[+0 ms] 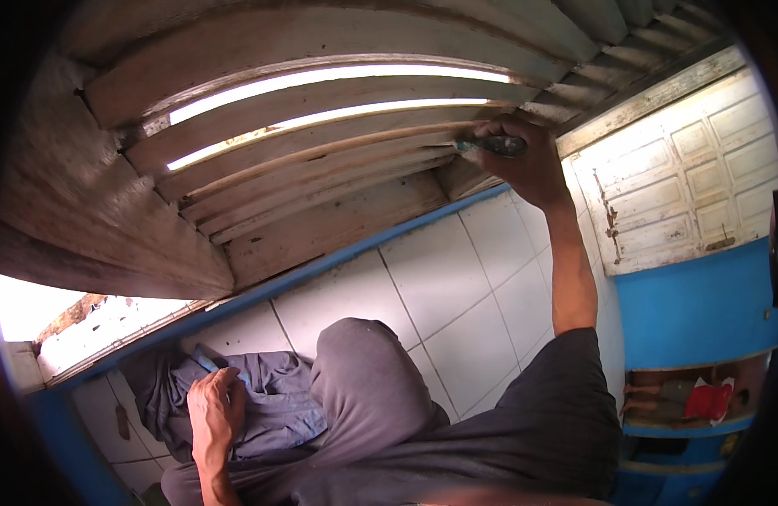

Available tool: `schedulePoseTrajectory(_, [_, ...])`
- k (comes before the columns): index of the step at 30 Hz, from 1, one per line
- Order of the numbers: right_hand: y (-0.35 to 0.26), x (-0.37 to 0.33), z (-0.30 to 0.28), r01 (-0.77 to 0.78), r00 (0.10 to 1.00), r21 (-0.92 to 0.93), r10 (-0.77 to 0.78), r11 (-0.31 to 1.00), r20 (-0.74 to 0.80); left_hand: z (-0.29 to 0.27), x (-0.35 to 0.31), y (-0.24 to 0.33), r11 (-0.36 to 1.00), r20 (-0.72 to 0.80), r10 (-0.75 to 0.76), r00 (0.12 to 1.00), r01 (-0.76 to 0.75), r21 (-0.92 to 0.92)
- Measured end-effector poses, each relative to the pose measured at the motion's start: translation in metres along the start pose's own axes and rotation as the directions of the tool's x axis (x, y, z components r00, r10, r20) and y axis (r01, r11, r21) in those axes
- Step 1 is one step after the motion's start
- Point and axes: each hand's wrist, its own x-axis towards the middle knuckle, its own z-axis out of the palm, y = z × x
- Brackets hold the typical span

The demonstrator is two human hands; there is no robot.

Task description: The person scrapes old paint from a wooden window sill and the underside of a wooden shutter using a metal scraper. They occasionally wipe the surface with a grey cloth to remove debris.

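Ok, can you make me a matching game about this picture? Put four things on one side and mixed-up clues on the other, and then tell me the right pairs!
Things:
1. Right hand
2. Left hand
3. Tiles
4. Slats

Clues:
A. White, with thin dark lines between them
B. Gripping a dark-handled tool
C. Wooden, with bright light showing between some of them
D. Resting on crumpled grey-blue cloth

Right pairs: 1-B, 2-D, 3-A, 4-C
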Motion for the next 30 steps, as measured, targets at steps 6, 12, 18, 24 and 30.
schedulePoseTrajectory(6, [-0.013, -0.002, -0.01, 0.003, 0.999, 0.061, -0.006, 0.998, 0.049, -0.002, 0.002, 0.001, 1.0, 0.027, -0.001, 1.0, 0.002, -0.021])
schedulePoseTrajectory(12, [-0.028, 0.0, -0.019, -0.054, 0.998, 0.135, 0.05, 0.989, 0.034, 0.001, 0.0, -0.003, 0.999, -0.022, 0.046, 0.999, -0.046, -0.012])
schedulePoseTrajectory(18, [-0.033, 0.0, 0.005, -0.052, 0.999, 0.102, 0.051, 0.993, 0.008, 0.001, 0.001, -0.006, 0.998, -0.025, 0.044, 0.999, -0.045, -0.035])
schedulePoseTrajectory(24, [-0.024, 0.0, 0.024, 0.068, 0.998, 0.001, -0.068, 0.998, -0.001, 0.0, 0.001, -0.007, 0.997, -0.049, 0.069, 0.996, -0.07, -0.017])
schedulePoseTrajectory(30, [-0.046, 0.002, 0.023, 0.0, 0.999, 0.136, -0.007, 0.991, 0.051, 0.001, -0.001, -0.011, 0.995, -0.057, 0.086, 0.995, -0.088, -0.038])
